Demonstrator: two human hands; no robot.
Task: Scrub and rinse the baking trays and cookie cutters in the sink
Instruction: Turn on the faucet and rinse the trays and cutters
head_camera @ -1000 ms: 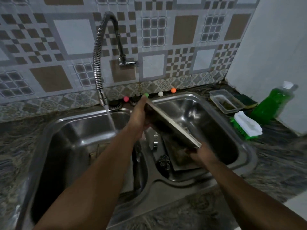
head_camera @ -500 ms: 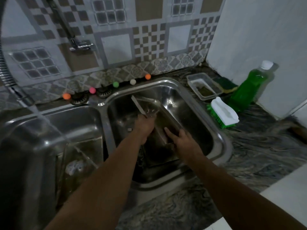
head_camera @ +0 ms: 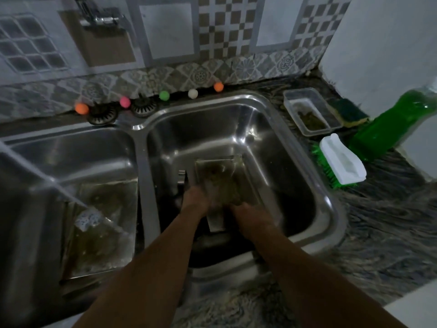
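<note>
Marbled countertop (head_camera: 390, 233) frames our double sink (head_camera: 331, 209). We reach our left hand (head_camera: 195, 201) and right hand (head_camera: 246, 213) into its right basin onto a grimy baking tray (head_camera: 220, 183); blur hides our fingers' grip. Beyond, 5 coloured balls (head_camera: 164, 95) line the rim.

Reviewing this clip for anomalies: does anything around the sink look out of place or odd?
Mostly ordinary. One oddity: five small coloured balls line the sink's back ledge. Both hands are on a grimy baking tray in the right basin.

Both hands' fingers (head_camera: 214, 201) blurred against the tray (head_camera: 218, 176).
</note>
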